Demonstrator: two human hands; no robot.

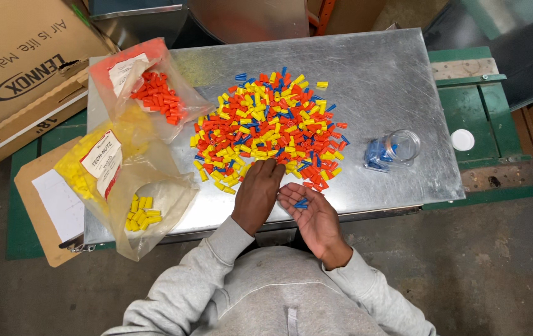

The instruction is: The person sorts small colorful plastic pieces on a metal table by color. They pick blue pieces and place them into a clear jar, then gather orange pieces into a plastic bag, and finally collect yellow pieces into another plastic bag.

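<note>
Two hands work at the near edge of a mixed pile of orange, yellow and blue wire connectors (269,130) on the metal surface (397,74): the left hand (257,194) lies palm down, fingers spread on the pile and gripping nothing I can see, while the right hand (313,214) is cupped palm up, cradling a few blue connectors (301,203). Sorting by colour looks to be in hand, and the next pick seems to call for pinching out another blue piece. Right of the hands lies a clear jar (397,148) with blue ones and a white lid (462,140); to their left, a white-labelled clear bag of orange connectors (154,93), another bag of yellow connectors (123,186), and a brown cardboard box (17,62).
</note>
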